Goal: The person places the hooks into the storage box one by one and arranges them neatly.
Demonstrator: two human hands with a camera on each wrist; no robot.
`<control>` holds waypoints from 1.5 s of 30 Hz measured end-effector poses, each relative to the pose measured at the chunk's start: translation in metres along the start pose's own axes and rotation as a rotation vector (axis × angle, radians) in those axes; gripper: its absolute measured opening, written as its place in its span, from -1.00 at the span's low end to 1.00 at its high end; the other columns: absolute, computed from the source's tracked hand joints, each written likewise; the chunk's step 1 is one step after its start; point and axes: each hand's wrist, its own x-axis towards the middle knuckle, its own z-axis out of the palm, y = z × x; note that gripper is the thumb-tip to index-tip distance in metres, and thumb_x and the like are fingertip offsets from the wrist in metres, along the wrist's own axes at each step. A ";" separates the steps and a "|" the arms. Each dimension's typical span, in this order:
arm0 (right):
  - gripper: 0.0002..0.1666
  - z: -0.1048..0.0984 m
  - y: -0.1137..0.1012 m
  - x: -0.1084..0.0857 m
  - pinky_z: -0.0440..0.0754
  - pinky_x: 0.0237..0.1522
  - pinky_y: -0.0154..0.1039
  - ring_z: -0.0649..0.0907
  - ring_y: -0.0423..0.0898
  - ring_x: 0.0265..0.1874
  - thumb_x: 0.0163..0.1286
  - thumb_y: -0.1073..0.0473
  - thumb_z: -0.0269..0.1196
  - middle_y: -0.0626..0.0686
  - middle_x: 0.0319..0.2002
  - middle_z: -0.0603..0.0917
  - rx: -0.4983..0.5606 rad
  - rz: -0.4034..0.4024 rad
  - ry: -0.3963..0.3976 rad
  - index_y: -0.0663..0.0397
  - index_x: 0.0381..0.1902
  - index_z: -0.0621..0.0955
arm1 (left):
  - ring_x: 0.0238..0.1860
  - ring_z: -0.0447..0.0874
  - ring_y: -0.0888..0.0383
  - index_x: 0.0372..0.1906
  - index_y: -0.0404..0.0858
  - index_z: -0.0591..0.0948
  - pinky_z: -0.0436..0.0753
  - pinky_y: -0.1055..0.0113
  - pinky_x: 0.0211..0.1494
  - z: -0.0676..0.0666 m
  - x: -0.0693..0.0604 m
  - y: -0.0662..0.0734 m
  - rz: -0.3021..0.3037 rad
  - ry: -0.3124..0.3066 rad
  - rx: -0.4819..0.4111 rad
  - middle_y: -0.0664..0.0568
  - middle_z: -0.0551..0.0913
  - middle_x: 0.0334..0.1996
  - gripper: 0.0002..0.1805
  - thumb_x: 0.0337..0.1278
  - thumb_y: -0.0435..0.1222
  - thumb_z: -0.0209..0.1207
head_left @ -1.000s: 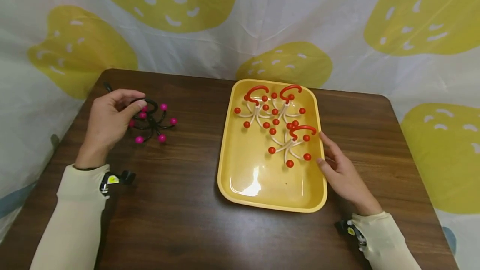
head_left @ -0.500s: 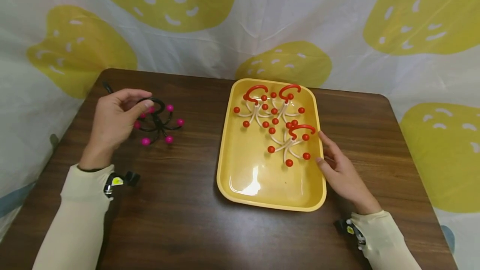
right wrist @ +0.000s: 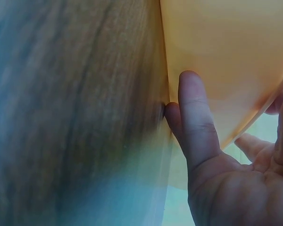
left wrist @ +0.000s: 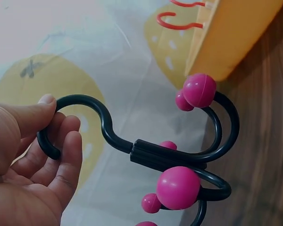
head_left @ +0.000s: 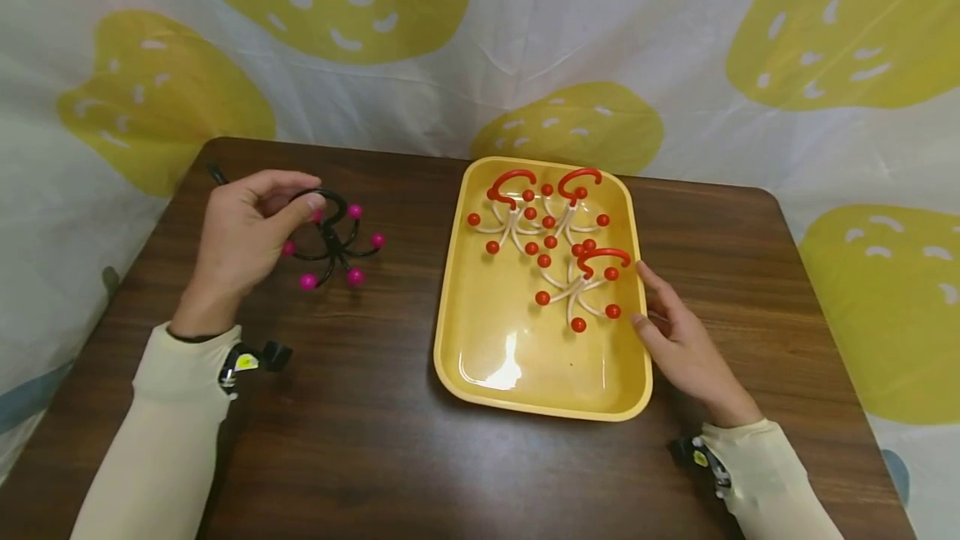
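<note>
My left hand (head_left: 243, 236) pinches the curved hook end of a black rack (head_left: 333, 244) with pink balls on its arms. In the left wrist view, the thumb and fingers of the hand (left wrist: 35, 155) are around the hook's tip, and the black stem (left wrist: 165, 155) points away from the palm. Several red balls tip the white arms of three red-hooked racks (head_left: 577, 286) in the yellow tray (head_left: 487, 340). My right hand (head_left: 686, 348) touches the tray's right side; in the right wrist view, extended fingers (right wrist: 195, 117) lie against its outer wall (right wrist: 226, 56).
A brown wooden table (head_left: 337, 432) lies under everything. Behind it hangs a white cloth (head_left: 420, 98) with yellow shapes. A slim black piece (head_left: 217, 174) shows just behind my left hand. The tray's front left part holds nothing.
My left hand has moved right across the table side, bringing the black rack with it closer to the tray. The right hand and the tray have hardly moved.
</note>
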 end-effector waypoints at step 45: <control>-0.15 0.000 0.003 0.001 0.65 0.01 -0.53 0.64 0.35 0.21 0.65 0.27 0.11 0.46 0.35 0.52 -0.013 -0.034 0.008 -0.21 0.74 0.06 | -0.25 0.80 0.05 -0.06 -0.33 0.80 0.75 0.36 -0.16 0.107 0.004 0.102 0.222 -0.465 -0.306 -0.06 0.84 -0.18 -0.81 0.26 -0.38 0.44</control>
